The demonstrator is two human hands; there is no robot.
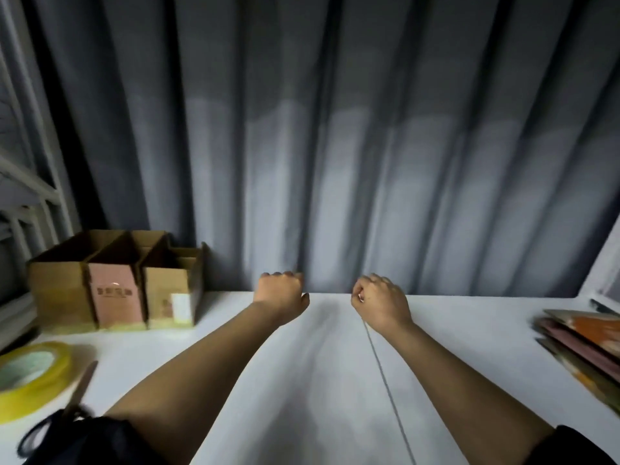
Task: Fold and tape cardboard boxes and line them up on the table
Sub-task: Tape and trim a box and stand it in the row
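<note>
Three folded cardboard boxes (114, 286) stand side by side at the back left of the white table (318, 380), open at the top; the middle one has a pink front. A stack of flat cardboard sheets (583, 347) lies at the right edge. A roll of yellow tape (32, 377) sits at the near left, with scissors (72, 397) beside it. My left hand (280, 295) and my right hand (379, 302) are stretched out over the far edge of the table, fingers curled, holding nothing.
A grey curtain (335, 146) hangs right behind the table. A white metal frame (30, 182) stands at the far left. A thin seam (385, 380) runs across the tabletop under my right forearm.
</note>
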